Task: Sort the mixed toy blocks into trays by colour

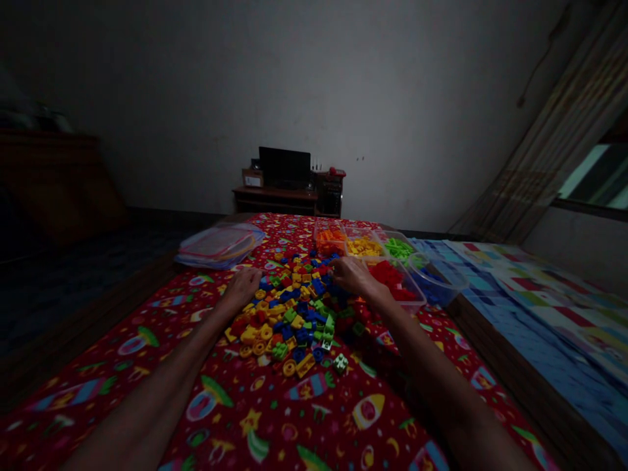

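A heap of mixed plastic building bricks [294, 313] in yellow, blue, green and red lies between my hands. My left hand [244, 285], fingers curled, rests at the heap's left edge against some blue pieces; whatever it holds is hidden. Over the right side of the heap, my right hand [354, 275] is closed with its fingers bent down, and I cannot see what is in them. Just beyond that hand stands a clear box of red bricks [390, 276]. A pale green brick [340, 363] sits apart at the near side.
Clear boxes hold orange bricks [330, 239], yellow bricks [364, 247] and light green bricks [398, 248]. A round clear tub [449, 280] contains blue pieces. Stacked clear lids [220, 245] lie at the left. The red patterned cloth [275, 428] covers the table; a bed [540, 314] adjoins on the right.
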`<state>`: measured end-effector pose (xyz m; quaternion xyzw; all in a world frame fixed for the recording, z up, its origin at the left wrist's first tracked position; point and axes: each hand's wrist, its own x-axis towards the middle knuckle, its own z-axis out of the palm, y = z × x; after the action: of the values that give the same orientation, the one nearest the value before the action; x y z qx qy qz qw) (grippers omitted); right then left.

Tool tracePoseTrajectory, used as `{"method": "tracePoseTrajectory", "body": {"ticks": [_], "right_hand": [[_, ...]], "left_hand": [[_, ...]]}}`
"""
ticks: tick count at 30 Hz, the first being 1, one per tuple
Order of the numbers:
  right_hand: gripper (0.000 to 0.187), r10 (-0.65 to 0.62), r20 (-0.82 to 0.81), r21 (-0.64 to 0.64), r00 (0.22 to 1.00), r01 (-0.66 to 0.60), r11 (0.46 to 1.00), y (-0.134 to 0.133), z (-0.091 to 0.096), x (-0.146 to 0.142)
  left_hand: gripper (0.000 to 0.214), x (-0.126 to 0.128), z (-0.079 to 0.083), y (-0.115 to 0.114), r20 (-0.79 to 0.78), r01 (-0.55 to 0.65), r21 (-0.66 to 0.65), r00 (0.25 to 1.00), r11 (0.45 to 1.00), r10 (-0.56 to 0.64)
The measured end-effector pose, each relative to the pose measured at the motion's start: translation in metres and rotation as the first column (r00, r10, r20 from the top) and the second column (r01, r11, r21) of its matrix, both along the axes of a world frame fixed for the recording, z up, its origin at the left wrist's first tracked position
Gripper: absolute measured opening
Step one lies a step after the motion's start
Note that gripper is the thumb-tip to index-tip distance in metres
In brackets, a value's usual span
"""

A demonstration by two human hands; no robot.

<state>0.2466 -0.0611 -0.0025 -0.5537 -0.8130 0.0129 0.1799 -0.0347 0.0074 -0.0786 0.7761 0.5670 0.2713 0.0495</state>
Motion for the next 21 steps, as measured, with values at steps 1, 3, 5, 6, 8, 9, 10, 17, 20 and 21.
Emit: {"method": "tracePoseTrajectory", "body": {"ticks": [1, 3, 5, 6, 8, 9, 10, 17, 20, 21], "right_hand": [[0.019, -0.002, 0.038, -0.008, 0.999, 0.002, 1.0, -0.002, -0.004, -0.004], [0.023, 0.046, 0.092, -0.056, 0.995, -0.041, 0.998, -0.005, -0.01, -0.008], [0.024, 0.135, 0.105, -0.117, 0.985, -0.123, 0.986, -0.006, -0.014, -0.009], [0.024, 0.166, 0.105, -0.131, 0.981, -0.151, 0.98, -0.006, -0.016, -0.008], [0.024, 0.169, 0.111, -0.108, 0.979, -0.157, 0.982, -0.007, -0.018, -0.004], [0.025, 0.145, 0.118, -0.074, 0.982, -0.137, 0.988, -0.008, -0.018, -0.002], [0.027, 0.118, 0.124, -0.034, 0.985, -0.114, 0.993, -0.009, -0.019, -0.001], [0.031, 0.254, 0.046, 0.072, 0.966, -0.256, 0.964, -0.01, -0.033, -0.008], [0.018, 0.332, 0.036, 0.038, 0.942, -0.334, 0.942, -0.004, -0.043, -0.014], [0.016, 0.333, 0.023, 0.04, 0.943, -0.334, 0.942, -0.003, -0.044, -0.015]], "left_hand": [[0.051, 0.004, 0.002, -0.001, 0.025, -0.008, -0.026, 1.0, 1.0, 0.009], [0.053, 0.012, 0.005, -0.003, 0.083, -0.007, -0.084, 0.996, 0.996, 0.014], [0.054, 0.021, 0.008, -0.004, 0.135, 0.044, -0.149, 0.991, 0.988, -0.024], [0.054, 0.024, 0.01, -0.005, 0.157, 0.088, -0.182, 0.986, 0.979, -0.06], [0.055, 0.028, 0.014, -0.006, 0.197, 0.196, -0.225, 0.968, 0.954, -0.153], [0.057, 0.029, 0.016, -0.006, 0.219, 0.246, -0.234, 0.956, 0.941, -0.195], [0.059, 0.029, 0.018, -0.006, 0.241, 0.286, -0.238, 0.943, 0.928, -0.229], [0.064, 0.023, 0.022, -0.001, 0.359, 0.33, -0.237, 0.904, 0.914, -0.233], [0.061, 0.024, 0.021, 0.002, 0.368, 0.319, -0.206, 0.901, 0.925, -0.229], [0.06, 0.025, 0.022, 0.002, 0.371, 0.322, -0.198, 0.899, 0.926, -0.233]]}}
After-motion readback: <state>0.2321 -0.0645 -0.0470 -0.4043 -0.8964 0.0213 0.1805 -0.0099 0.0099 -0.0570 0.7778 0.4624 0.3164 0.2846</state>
